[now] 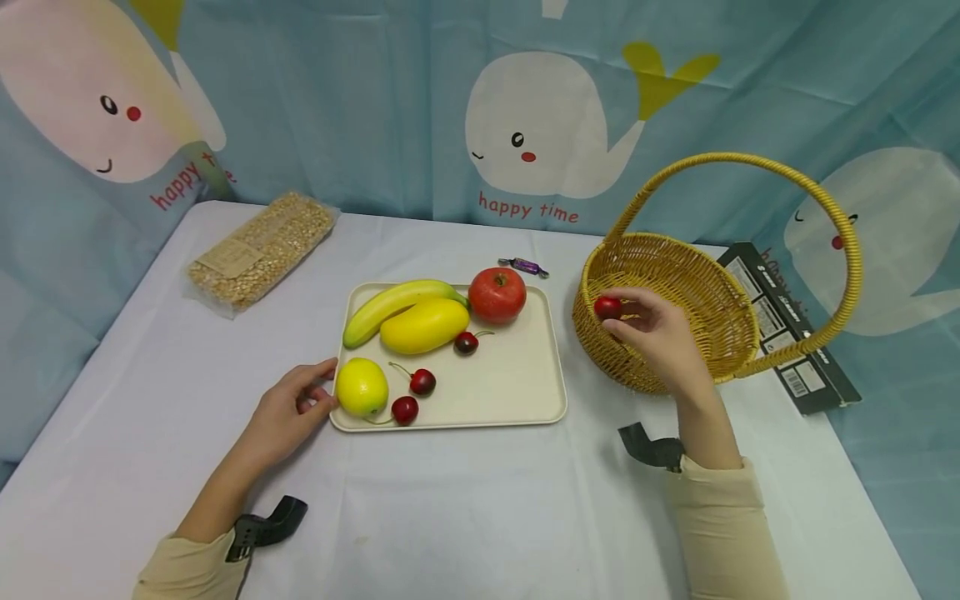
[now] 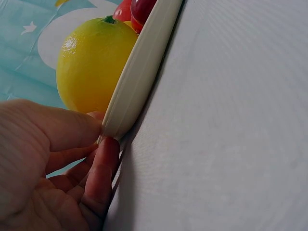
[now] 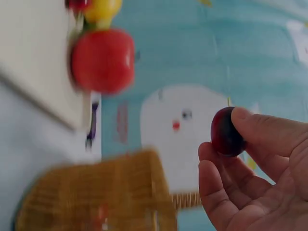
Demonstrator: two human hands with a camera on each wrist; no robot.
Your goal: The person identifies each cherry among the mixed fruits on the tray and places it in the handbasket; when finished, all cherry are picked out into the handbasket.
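Note:
My right hand (image 1: 660, 337) pinches a dark red cherry (image 1: 607, 307) between thumb and fingers, over the left side of the yellow wicker basket (image 1: 738, 321). At the cream tray's (image 1: 517, 392) left edge, my left hand (image 1: 296, 408) pinches the rim, its thumb (image 2: 77, 127) on the upper side and a finger below. Beside that hand a yellow lemon (image 1: 362, 387) lies on the tray. Two cherries (image 1: 422, 382) are close to the lemon, and another cherry (image 1: 466, 343) lies farther back. A banana (image 1: 397, 304), a yellow mango-like fruit (image 1: 425, 327) and a red pomegranate (image 1: 497, 295) fill the tray's rear.
Behind the tray lies a purple wrapped candy (image 1: 525, 267). A clear bag of grains (image 1: 262, 250) is at the back left. A black box (image 1: 795, 342) sits partly behind the basket, whose tall handle (image 1: 843, 242) arches above it. A whale-print curtain (image 1: 375, 108) hangs behind the table.

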